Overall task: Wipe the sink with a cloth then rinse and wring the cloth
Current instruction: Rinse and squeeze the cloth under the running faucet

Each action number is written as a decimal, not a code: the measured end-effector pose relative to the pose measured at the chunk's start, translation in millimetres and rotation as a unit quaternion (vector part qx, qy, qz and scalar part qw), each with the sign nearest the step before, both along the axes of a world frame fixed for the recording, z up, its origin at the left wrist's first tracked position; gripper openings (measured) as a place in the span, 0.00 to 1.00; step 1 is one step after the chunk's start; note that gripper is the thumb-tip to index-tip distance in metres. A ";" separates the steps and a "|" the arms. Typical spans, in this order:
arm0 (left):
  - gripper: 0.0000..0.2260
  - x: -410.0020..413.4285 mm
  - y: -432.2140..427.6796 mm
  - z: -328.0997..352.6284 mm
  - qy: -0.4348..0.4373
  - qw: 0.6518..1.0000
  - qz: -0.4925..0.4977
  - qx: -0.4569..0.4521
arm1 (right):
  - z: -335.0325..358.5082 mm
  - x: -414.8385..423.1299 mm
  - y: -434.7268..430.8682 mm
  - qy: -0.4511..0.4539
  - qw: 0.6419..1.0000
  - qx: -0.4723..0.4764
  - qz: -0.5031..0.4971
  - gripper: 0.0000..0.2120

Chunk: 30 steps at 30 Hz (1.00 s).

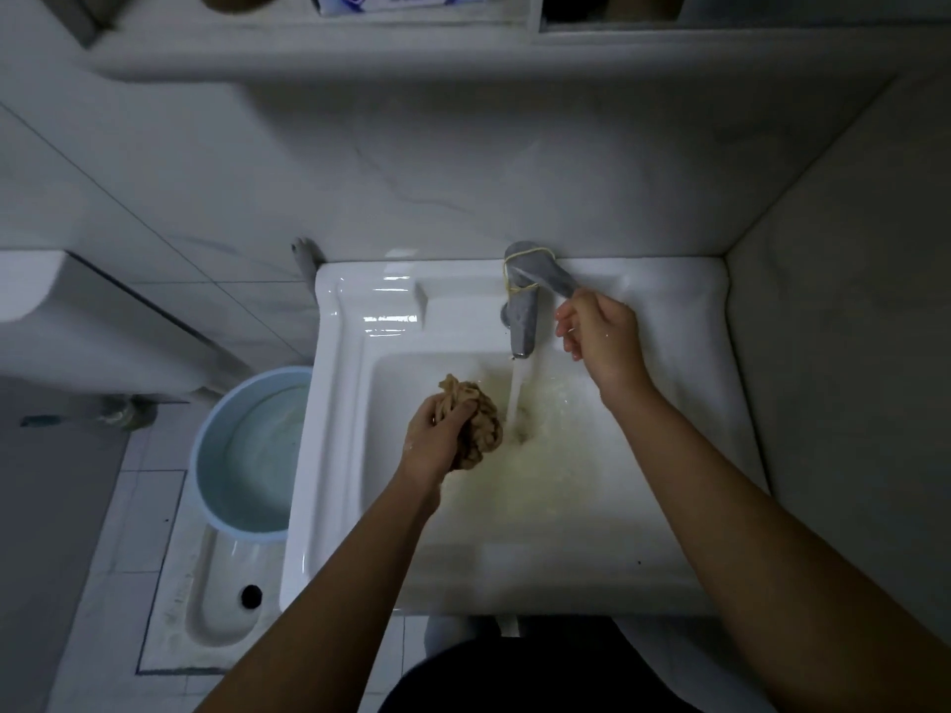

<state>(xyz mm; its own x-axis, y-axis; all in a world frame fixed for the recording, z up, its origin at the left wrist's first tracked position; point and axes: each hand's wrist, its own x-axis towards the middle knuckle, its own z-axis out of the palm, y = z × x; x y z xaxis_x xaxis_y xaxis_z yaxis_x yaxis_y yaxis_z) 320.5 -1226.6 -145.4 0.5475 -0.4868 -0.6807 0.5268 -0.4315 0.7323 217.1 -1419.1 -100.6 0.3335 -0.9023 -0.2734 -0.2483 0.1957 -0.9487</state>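
I note my left grip clamped on the bunched, ropy tan cloth over the glossy white square sink, just beside the stream. My right grip curls on the grey lever. A round blue bucket stands on the tiled floor.

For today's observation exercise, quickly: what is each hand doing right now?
Left hand: grips the bunched cloth.
Right hand: pinches the faucet handle.

forearms: bare | left hand, right hand: wet | torso: black garment
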 end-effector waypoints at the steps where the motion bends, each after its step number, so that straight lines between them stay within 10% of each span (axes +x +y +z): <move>1: 0.13 -0.2 3.9 4.5 -0.001 1.000 0.004 -0.006 | -5.5 -2.6 2.2 -0.001 1.000 0.007 -0.005 0.16; 8: 0.21 -4.5 18.9 35.4 0.024 0.998 0.013 -0.055 | -12.8 -18.6 9.9 0.067 0.996 0.053 0.018 0.24; 14: 0.22 -18.6 11.8 57.3 0.049 0.996 0.000 -0.074 | -9.0 -14.0 77.5 0.019 0.946 0.317 0.058 0.21; 18: 0.16 -41.0 5.3 56.2 -0.121 0.991 -0.025 -0.050 | -4.7 -11.8 117.0 -0.156 0.848 0.489 0.131 0.25; 22: 0.15 -35.7 9.2 51.7 -0.294 0.950 -0.100 -0.031 | 7.6 -25.1 119.7 -0.154 0.841 0.472 0.214 0.25; 30: 0.11 -20.6 10.4 57.9 -0.099 0.986 -0.088 -0.101 | -1.7 -27.8 101.7 -0.077 0.850 0.478 0.208 0.17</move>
